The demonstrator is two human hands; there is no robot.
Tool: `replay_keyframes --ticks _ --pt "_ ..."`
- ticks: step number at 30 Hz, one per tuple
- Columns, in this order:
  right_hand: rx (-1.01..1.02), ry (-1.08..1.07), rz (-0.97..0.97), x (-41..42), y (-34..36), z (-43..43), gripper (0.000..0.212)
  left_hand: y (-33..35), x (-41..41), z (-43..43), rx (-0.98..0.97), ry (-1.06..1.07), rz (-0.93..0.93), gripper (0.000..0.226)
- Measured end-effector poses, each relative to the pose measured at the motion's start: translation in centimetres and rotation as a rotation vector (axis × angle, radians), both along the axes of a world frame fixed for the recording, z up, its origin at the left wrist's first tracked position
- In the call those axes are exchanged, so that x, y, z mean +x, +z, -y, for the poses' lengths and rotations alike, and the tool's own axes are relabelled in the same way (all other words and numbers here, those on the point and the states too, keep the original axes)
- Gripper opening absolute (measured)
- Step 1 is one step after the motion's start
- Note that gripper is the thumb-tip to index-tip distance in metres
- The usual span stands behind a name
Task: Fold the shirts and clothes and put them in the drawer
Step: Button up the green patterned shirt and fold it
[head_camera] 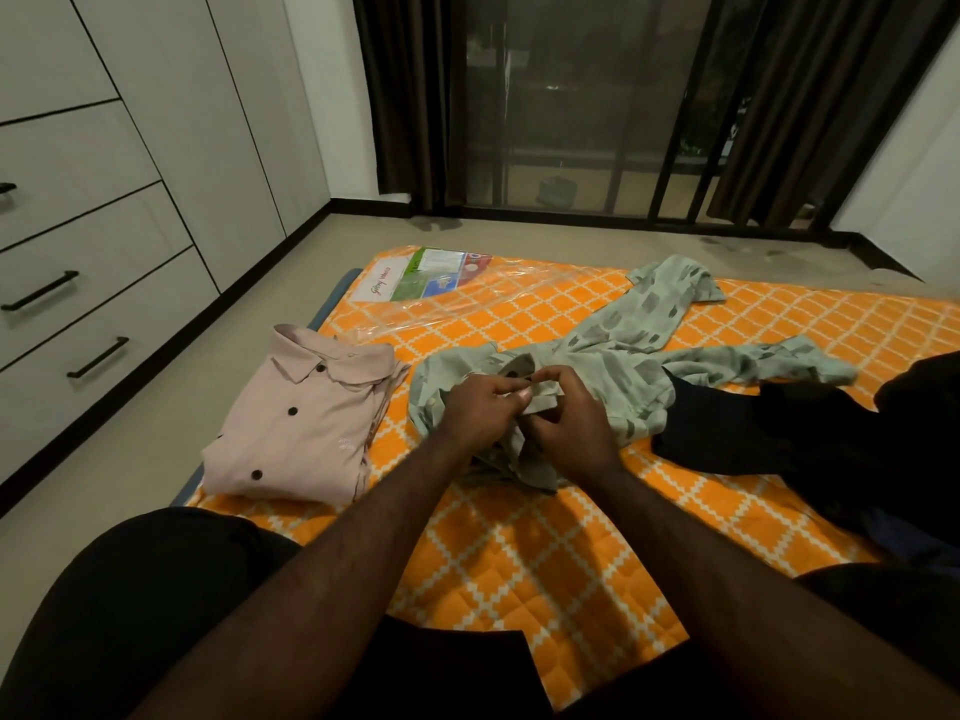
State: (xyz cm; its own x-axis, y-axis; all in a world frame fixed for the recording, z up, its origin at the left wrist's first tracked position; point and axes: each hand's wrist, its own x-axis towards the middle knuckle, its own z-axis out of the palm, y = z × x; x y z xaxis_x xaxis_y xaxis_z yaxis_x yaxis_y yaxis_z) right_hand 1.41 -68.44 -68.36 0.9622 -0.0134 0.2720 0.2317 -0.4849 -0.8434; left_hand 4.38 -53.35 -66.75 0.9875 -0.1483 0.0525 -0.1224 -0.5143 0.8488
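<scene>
- Two hands meet at the collar of the green shirt (613, 350), which lies crumpled on the orange quilt (524, 558).
- Left hand (480, 410) pinches the placket with curled fingers; right hand (563, 420) grips the facing edge, likely to fasten a button so the front lies flat for folding.
- Left of the green shirt sits the pink shirt (306, 428), folded into a neat rectangle, collar up, dark buttons showing.
- Right of it, dark clothes (779, 439) lie heaped, soft and shapeless.
- Beyond it, a glossy plastic packet (431, 283) crinkles.
- Far left, the drawers (98, 304) are closed, smooth with black bar handles.
</scene>
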Motion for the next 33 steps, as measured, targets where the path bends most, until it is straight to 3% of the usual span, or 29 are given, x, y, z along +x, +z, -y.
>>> replay_keyframes --ticks 5,14,18,21,23,27,30,33 --pt "-0.024 -0.021 -0.015 -0.1 0.1 -0.1 0.038 0.7 -0.1 0.2 0.086 -0.025 0.098 0.021" --pt "-0.044 -0.096 -0.002 -0.3 0.6 -0.7 0.043 1.3 -0.2 0.8 0.055 -0.144 0.154 0.016" --pt "0.031 0.058 0.017 -0.1 1.6 -0.1 0.041 0.8 0.9 0.0 0.119 -0.133 0.247 0.022" --pt "0.288 0.109 -0.127 0.3 2.2 0.4 0.023 0.8 1.6 -1.2 0.165 -0.134 0.251 0.039" --pt "0.434 0.093 -0.222 0.4 2.4 0.5 0.013 1.0 1.7 -1.8 0.156 -0.132 0.255 0.038" --pt "0.382 -0.018 -0.174 0.9 2.1 0.9 0.01 1.7 1.4 -1.8 0.075 -0.151 0.219 0.03" --pt "0.379 -0.09 -0.13 1.4 2.1 1.4 0.01 1.5 1.8 -2.2 0.235 -0.228 0.174 0.061" --pt "0.328 -0.122 -0.097 1.5 2.3 1.8 0.018 0.9 2.5 -2.6 0.466 -0.22 0.186 0.051"
